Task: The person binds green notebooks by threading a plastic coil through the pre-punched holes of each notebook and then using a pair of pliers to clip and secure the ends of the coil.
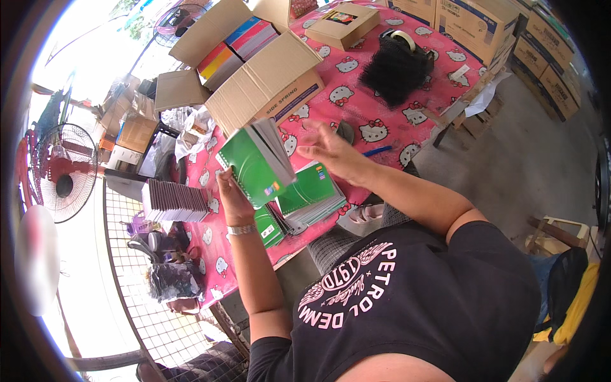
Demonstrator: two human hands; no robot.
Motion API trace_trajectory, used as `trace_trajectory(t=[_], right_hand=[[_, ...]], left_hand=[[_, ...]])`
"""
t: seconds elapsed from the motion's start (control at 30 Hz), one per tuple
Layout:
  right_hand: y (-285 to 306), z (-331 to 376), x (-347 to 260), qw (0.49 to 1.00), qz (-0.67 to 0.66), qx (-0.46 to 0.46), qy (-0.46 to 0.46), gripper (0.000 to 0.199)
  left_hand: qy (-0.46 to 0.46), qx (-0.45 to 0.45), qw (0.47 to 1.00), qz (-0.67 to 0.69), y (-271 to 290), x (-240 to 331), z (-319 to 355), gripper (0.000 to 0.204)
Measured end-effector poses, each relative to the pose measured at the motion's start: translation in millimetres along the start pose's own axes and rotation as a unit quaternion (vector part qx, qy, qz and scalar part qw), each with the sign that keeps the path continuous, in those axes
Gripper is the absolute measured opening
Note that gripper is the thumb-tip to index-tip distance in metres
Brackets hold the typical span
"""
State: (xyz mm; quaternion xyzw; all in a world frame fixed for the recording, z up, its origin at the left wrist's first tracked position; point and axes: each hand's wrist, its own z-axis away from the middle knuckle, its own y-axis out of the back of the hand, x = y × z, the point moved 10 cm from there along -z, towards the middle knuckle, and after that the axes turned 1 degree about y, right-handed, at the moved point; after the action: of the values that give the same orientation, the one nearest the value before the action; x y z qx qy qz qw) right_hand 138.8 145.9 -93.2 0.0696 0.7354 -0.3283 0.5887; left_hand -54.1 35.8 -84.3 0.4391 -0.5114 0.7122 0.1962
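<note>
A small batch of green spiral notebooks is lifted above the table, its pages fanned apart along the right side. My left hand grips it at the lower left edge. To the right of the batch, my right hand is apart from it, fingers spread and holding nothing. Below, nearer my body, lies a stack of green notebooks on the pink tablecloth. Another green notebook lies partly hidden next to that stack.
An open cardboard box with colourful notebooks stands behind my hands. Dark-edged notebooks are stacked at left. A black bristly bundle, a tape roll, a blue pen-like item and a flat carton lie further off.
</note>
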Motion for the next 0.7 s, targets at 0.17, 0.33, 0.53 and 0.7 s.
trace_trajectory(t=[0.17, 0.33, 0.53, 0.7], right_hand=[[-45.4, 1.4, 8.3, 0.988, -0.149, 0.036, -0.025, 0.106], [-22.4, -16.8, 6.7, 0.994, 0.013, -0.027, -0.109, 0.101], [-14.6, -37.9, 29.5, 0.950, 0.148, -0.145, -0.233, 0.080], [-12.0, -40.0, 39.4, 0.945, 0.171, -0.149, -0.238, 0.066]], left_hand=[[-0.134, 0.147, 0.977, 0.081, -45.6, -12.4, 48.9, 0.044], [-0.254, 0.343, 0.832, -0.355, -43.9, 16.3, 129.2, 0.047], [-0.275, 0.020, 0.636, -0.721, -124.7, -15.6, 121.9, 0.050], [-0.309, 0.005, 0.537, -0.785, -119.6, -23.1, 107.9, 0.045]])
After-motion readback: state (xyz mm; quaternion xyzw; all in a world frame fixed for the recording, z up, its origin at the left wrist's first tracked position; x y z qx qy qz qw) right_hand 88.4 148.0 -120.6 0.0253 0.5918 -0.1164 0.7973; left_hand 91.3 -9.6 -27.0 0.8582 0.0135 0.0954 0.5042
